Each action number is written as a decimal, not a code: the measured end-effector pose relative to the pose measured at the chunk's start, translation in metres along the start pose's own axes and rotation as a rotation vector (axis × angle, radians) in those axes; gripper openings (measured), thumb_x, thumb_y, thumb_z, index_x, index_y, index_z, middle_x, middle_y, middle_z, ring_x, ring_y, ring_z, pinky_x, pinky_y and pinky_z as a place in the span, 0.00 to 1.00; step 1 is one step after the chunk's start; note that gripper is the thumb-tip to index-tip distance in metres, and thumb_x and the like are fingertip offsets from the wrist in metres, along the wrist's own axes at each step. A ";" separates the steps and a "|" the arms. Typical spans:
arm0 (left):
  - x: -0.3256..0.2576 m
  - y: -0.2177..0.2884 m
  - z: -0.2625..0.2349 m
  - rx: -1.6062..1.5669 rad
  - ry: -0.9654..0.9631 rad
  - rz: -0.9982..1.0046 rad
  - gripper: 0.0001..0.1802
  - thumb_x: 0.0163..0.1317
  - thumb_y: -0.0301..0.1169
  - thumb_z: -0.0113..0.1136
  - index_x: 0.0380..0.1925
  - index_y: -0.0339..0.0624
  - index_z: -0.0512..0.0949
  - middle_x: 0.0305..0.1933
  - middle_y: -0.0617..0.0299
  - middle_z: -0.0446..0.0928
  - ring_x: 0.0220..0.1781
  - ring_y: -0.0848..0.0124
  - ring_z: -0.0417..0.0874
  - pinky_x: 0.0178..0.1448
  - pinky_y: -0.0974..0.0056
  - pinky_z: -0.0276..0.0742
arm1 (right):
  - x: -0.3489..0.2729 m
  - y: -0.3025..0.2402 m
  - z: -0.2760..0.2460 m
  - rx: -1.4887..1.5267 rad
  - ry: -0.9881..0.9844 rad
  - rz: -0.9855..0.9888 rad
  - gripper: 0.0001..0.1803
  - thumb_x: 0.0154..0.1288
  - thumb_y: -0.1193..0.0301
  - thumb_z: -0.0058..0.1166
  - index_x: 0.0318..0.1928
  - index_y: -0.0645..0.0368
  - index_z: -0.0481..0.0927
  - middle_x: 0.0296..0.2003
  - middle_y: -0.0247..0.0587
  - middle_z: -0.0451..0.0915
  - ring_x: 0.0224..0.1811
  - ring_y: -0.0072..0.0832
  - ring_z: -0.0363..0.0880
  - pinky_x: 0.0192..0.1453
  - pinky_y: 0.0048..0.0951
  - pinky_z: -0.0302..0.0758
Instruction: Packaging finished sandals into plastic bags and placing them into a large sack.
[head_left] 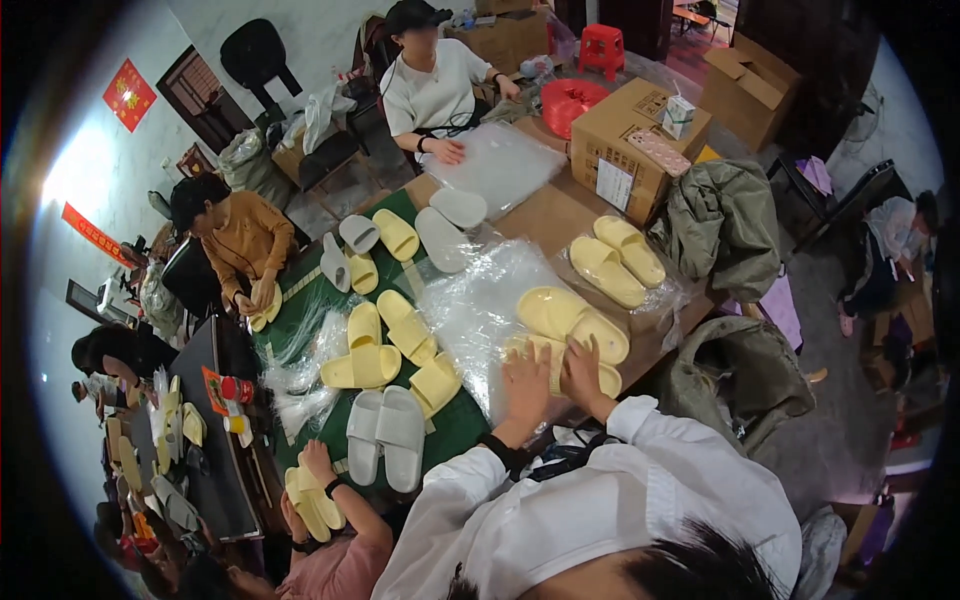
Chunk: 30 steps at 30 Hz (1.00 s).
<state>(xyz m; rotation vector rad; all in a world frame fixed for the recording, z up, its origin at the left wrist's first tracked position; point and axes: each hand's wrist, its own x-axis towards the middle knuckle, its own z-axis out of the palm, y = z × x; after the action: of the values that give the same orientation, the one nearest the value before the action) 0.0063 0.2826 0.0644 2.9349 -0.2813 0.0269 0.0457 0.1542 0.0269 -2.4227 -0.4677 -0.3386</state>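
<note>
Both my hands are at a pair of yellow slippers near the right front of the table. My left hand lies on the left part of the nearer slipper, its fingers stretched out and apart. Beside it, my right hand closes over the slippers, and its palm side is hidden. The farther yellow slipper lies just beyond my fingers. Clear plastic bags spread out to the left of the pair. Another yellow pair rests on clear plastic farther back.
A green mat holds several yellow and grey slippers. A cardboard box stands at the back right. Olive sacks hang beside the table's right edge. Across the table a person in white touches plastic bags; others handle slippers on the left.
</note>
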 end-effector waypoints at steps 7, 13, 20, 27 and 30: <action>0.023 -0.035 -0.009 -0.061 0.132 -0.104 0.30 0.56 0.25 0.43 0.62 0.38 0.55 0.65 0.44 0.56 0.63 0.41 0.58 0.63 0.46 0.57 | 0.007 0.017 0.006 -0.009 0.213 0.084 0.07 0.51 0.75 0.50 0.30 0.65 0.72 0.48 0.54 0.67 0.50 0.48 0.65 0.60 0.48 0.56; 0.035 -0.031 -0.009 -0.055 0.174 -0.054 0.26 0.62 0.28 0.41 0.61 0.35 0.57 0.63 0.43 0.58 0.62 0.42 0.60 0.63 0.50 0.60 | 0.014 0.001 -0.013 0.012 0.119 -0.055 0.06 0.50 0.74 0.53 0.31 0.60 0.75 0.44 0.45 0.70 0.48 0.39 0.68 0.51 0.40 0.59; 0.073 -0.071 -0.048 -0.412 0.030 -0.208 0.16 0.65 0.34 0.37 0.44 0.41 0.74 0.38 0.42 0.76 0.40 0.48 0.77 0.44 0.50 0.72 | -0.005 0.040 -0.042 -0.090 0.002 -0.001 0.05 0.51 0.71 0.54 0.29 0.59 0.77 0.38 0.45 0.72 0.44 0.39 0.71 0.55 0.46 0.60; 0.089 -0.086 -0.047 -0.298 -0.013 -0.079 0.16 0.64 0.34 0.41 0.45 0.42 0.74 0.38 0.44 0.77 0.39 0.47 0.77 0.42 0.50 0.72 | -0.020 0.067 -0.065 0.160 -0.204 0.025 0.10 0.57 0.70 0.48 0.35 0.63 0.79 0.46 0.48 0.74 0.51 0.42 0.70 0.61 0.43 0.60; 0.086 -0.077 -0.035 -0.525 0.010 0.068 0.15 0.62 0.33 0.45 0.42 0.37 0.75 0.46 0.39 0.73 0.47 0.47 0.74 0.48 0.52 0.70 | -0.015 0.049 -0.067 0.402 -0.253 0.040 0.13 0.59 0.68 0.50 0.40 0.64 0.78 0.46 0.47 0.74 0.50 0.40 0.72 0.54 0.30 0.67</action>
<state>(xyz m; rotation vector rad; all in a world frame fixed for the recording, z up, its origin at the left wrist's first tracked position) 0.1059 0.3478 0.0871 2.4034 -0.3279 -0.0203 0.0444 0.0722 0.0462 -2.0824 -0.5385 0.0783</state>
